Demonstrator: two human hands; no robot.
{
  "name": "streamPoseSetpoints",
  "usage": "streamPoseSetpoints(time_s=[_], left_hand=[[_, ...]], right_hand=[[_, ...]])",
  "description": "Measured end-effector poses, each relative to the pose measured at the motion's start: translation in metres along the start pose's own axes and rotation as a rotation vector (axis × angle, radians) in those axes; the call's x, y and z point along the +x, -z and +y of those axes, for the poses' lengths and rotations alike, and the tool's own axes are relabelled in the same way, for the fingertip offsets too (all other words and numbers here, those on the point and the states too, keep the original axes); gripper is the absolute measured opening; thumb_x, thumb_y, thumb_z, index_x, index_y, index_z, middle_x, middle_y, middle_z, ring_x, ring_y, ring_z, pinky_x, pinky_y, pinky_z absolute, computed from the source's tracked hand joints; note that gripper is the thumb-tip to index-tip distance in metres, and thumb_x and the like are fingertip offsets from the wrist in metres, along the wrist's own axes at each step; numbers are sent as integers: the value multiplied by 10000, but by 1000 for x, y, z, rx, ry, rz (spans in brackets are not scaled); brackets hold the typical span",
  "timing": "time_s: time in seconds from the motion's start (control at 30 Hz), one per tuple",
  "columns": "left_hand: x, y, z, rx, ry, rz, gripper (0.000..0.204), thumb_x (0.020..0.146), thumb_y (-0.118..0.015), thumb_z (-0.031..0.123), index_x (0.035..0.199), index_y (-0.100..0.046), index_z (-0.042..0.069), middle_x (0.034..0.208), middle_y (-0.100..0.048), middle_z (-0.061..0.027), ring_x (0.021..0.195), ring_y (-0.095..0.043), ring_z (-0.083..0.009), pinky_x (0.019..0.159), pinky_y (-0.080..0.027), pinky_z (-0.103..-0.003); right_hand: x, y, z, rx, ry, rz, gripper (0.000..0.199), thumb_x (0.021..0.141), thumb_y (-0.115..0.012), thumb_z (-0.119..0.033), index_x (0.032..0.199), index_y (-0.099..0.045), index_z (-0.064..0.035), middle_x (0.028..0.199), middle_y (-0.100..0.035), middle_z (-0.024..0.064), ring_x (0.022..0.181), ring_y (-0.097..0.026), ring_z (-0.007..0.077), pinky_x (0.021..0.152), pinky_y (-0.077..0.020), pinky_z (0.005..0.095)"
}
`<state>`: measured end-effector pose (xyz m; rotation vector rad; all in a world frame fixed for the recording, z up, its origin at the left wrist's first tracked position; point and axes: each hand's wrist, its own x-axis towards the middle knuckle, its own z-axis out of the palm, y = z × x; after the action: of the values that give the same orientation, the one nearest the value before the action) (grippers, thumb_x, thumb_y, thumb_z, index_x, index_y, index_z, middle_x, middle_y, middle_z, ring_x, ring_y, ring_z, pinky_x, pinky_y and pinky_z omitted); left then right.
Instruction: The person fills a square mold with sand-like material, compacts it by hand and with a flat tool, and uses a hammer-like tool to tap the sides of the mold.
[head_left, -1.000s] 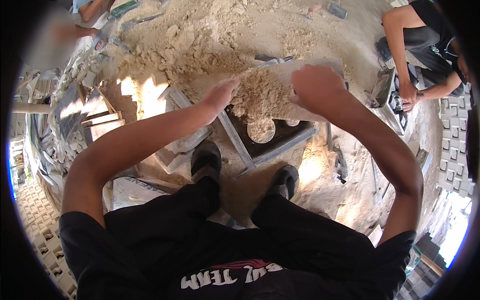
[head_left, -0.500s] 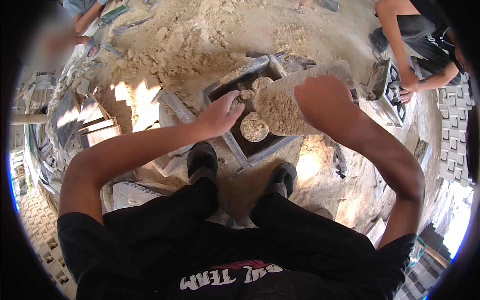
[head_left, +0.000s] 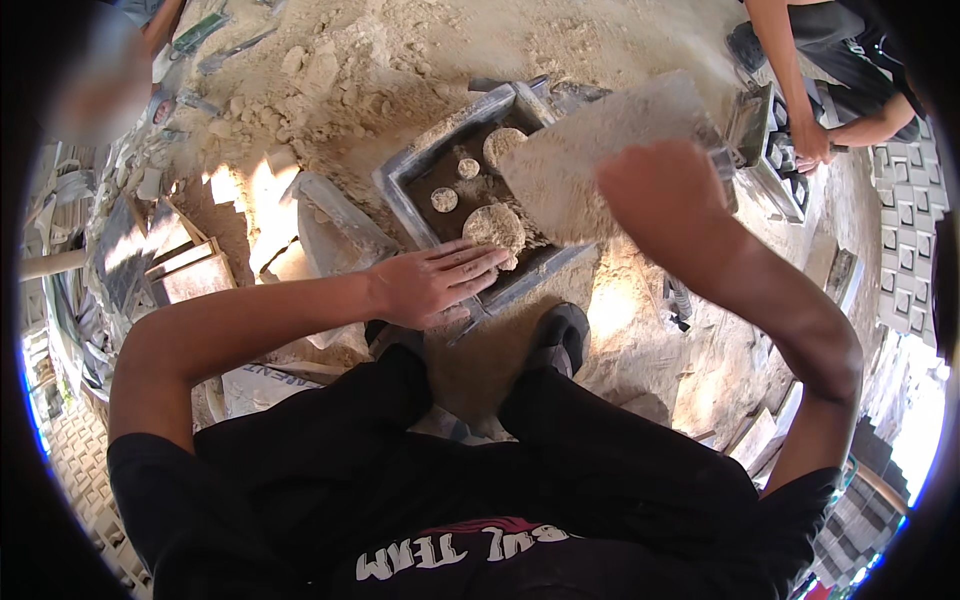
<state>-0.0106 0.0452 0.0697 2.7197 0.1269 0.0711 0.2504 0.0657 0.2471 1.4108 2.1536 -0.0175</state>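
Note:
A rectangular metal box-shaped mould (head_left: pixel 440 140) lies tilted on the ground just beyond my shoes. Its dark inside shows two large round shapes of sandy mix, a near one (head_left: pixel 492 228) and a far one (head_left: pixel 500 148), plus two small round ones. My left hand (head_left: pixel 440 284) is flat with fingers stretched, the fingertips at the near large round. A flat grey plate (head_left: pixel 555 165), dusted with sand, reaches over the mould's right side. My right hand (head_left: pixel 662 195), blurred, is closed on it; its grip is partly hidden by the hand's back.
Loose sandy mix (head_left: pixel 340 90) is heaped beyond the mould. A person (head_left: pixel 810 130) at the upper right works at a second metal mould (head_left: pixel 785 170). Another person sits at the upper left. A dusty slab (head_left: pixel 335 225) lies left of the mould. Patterned blocks (head_left: pixel 905 240) stand far right.
My left hand has moved nearer, from crumbs at the mould's middle to the near large round, and flattened. The plate has shifted up and right, uncovering the two small rounds.

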Motion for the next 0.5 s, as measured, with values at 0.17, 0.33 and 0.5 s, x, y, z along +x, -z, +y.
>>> streamPoseSetpoints(time_s=[0.17, 0.33, 0.5], left_hand=[[4, -5, -17, 32, -289, -43, 552, 943, -525, 344, 1381, -452, 16, 1484, -393, -144, 1395, -354, -240, 1174, -250, -426], [35, 17, -20, 164, -16, 98, 583, 964, -480, 411, 1375, -440, -1, 1482, -380, -170, 1375, -376, -291, 1168, -260, -444], [53, 0, -47, 165, 23, 74, 664, 984, -419, 474, 1426, -362, -19, 1494, -332, -233, 1401, -320, -359, 1182, -211, -456]], right_hand=[[11, -17, 41, -78, -42, 268, 102, 793, -673, -163, 856, -683, -83, 871, -688, 116, 844, -691, 278, 712, -557, 380], [20, -27, 57, -13, -93, 284, 242, 782, -703, -280, 826, -639, -51, 796, -660, 149, 766, -662, 351, 712, -526, 453], [33, -29, 56, 104, -164, 226, 229, 829, -641, -266, 856, -656, -39, 859, -678, 163, 814, -677, 345, 729, -546, 437]])
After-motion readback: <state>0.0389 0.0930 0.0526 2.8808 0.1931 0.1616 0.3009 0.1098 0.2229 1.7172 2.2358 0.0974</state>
